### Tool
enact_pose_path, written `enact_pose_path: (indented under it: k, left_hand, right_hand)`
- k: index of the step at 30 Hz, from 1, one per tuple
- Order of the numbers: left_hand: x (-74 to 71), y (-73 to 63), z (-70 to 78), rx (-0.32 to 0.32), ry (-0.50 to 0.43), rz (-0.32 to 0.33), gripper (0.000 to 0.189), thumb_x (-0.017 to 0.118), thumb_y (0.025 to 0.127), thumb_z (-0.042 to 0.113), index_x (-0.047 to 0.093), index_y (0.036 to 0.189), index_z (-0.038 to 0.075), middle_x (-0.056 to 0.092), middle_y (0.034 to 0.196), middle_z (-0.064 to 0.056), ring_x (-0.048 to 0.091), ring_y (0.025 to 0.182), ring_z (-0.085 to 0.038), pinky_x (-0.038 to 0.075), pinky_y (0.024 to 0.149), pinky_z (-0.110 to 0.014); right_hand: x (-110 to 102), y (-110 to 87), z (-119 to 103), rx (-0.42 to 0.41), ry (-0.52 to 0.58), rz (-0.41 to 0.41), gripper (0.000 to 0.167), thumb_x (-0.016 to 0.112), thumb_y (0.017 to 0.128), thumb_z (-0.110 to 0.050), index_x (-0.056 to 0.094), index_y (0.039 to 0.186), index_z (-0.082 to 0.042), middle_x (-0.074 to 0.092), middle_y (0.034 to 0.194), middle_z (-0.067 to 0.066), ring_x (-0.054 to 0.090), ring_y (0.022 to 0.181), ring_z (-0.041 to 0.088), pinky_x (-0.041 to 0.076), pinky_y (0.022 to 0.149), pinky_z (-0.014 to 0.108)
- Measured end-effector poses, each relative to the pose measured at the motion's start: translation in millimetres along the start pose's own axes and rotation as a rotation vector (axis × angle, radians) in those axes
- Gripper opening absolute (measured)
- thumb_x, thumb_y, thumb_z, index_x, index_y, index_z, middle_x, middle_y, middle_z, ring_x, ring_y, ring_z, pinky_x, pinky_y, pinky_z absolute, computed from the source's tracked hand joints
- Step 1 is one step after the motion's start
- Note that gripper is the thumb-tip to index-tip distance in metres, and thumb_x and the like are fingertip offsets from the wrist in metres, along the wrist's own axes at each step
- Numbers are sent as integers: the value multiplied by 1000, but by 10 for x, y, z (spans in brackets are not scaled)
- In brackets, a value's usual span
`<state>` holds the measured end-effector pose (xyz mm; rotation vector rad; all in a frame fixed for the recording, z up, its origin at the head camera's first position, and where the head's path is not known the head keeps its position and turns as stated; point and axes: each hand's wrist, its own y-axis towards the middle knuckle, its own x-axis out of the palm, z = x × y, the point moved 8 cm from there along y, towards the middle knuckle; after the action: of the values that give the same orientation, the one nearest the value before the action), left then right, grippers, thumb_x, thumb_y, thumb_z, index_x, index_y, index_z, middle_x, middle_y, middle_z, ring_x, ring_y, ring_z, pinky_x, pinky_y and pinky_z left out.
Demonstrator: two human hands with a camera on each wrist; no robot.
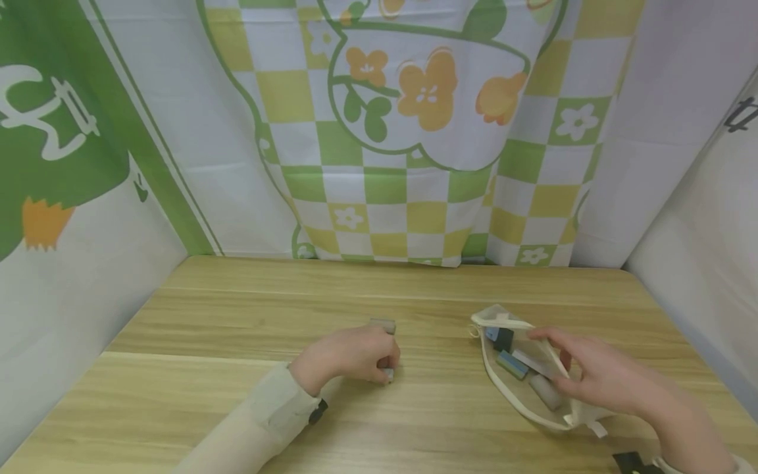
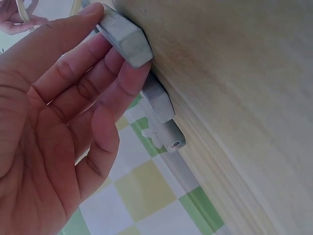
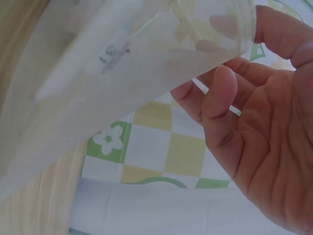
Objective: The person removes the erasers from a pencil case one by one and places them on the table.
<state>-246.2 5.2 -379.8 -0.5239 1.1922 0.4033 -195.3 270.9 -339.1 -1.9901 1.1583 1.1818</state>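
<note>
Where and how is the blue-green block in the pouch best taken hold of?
Probably by the middle of its long sides, from above through the open mouth of the pouch: the blue-green block is elongated and lies slanted, a white piece close on its right.

Grey block mostly hidden by left fingers, pouch lettering blurred

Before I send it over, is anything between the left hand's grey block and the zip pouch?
Nothing visible; only tabletop lies between the grey block in the left hand and the zip pouch.
</note>
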Motion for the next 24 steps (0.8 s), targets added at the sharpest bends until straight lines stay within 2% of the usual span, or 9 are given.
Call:
enact_pose_path:
  k: [8, 17, 24]
  left_hand:
    - [27, -1, -29, -14, -17, -4, 4, 76, 86, 13, 73, 87, 10, 59, 73, 9, 47, 66, -1, 44, 63, -16]
    - [43, 14, -43, -35, -53, -24, 3, 73, 89, 14, 74, 91, 11, 57, 73, 11, 47, 66, -1, 44, 63, -16]
    - [13, 47, -16, -19, -62, -8, 3, 72, 87, 13, 72, 90, 11, 60, 74, 10, 48, 68, -2, 45, 65, -17]
  right_hand:
    - [-19, -2, 14, 10, -19, 10, 63, 69, 86, -9, 44, 143, -11, 52, 84, -2, 34, 50, -3, 37, 44, 21]
    - [-44, -2, 11, -10, -51, 36, 62, 69, 85, -7, 45, 142, -9, 50, 79, -3, 31, 49, -4, 36, 45, 21]
    - [-50, -5, 22, -14, -54, 41, 63, 70, 86, -8, 44, 143, -8, 50, 80, -5, 37, 55, -2, 37, 47, 21]
